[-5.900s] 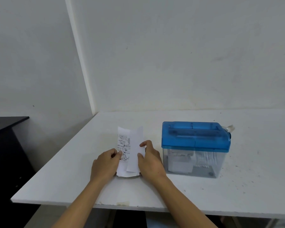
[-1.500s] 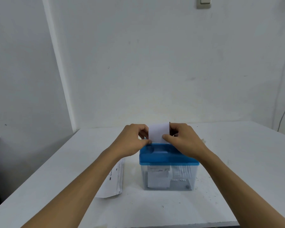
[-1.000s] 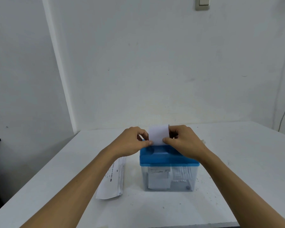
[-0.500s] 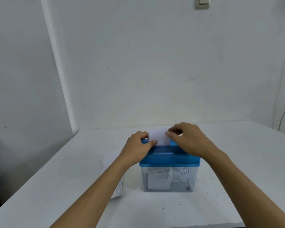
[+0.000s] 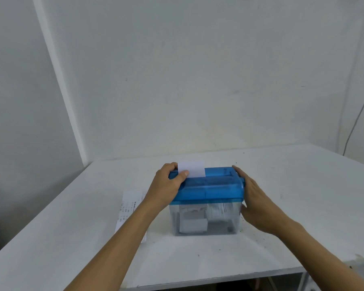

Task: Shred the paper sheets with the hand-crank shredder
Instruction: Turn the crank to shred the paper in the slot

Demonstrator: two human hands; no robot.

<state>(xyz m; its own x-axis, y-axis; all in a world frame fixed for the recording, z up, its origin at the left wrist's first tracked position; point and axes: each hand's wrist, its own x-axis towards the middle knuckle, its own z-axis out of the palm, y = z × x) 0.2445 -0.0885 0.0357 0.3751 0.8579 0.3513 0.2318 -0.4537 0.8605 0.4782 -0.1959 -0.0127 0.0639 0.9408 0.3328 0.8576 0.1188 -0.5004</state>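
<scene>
Gripping the 9 o'clock end of a small hand-crank shredder (image 5: 206, 198) with a translucent blue plastic lid and a clear plastic bin, the left hand (image 5: 168, 183) has its fingers curled over the lid's far edge and its thumb laid on top. The thumb tip lies at the lower corner of a plain white paper slip (image 5: 192, 169). This slip stands upright in the feed slot, toward 11 o'clock on the lid, with only its upper part showing.

The right hand (image 5: 254, 198) lies against the 3 o'clock end of the shredder, fingers reaching along the lid's end and thumb against the bin wall. The crank is hidden behind it, so whether the fingers close on anything cannot be told. The two hands are well apart, with the shredder between them.

Pale shredded paper (image 5: 219, 211) and a folded white piece (image 5: 192, 222) lie inside the bin.

The shredder stands near the middle of a white worktop (image 5: 72, 238). At its 8 o'clock, just beside the bin, lies a thin stack of printed paper sheets (image 5: 128, 208), partly covered by the left forearm. A thin dark cable (image 5: 357, 118) hangs down the white wall at 2 o'clock.
</scene>
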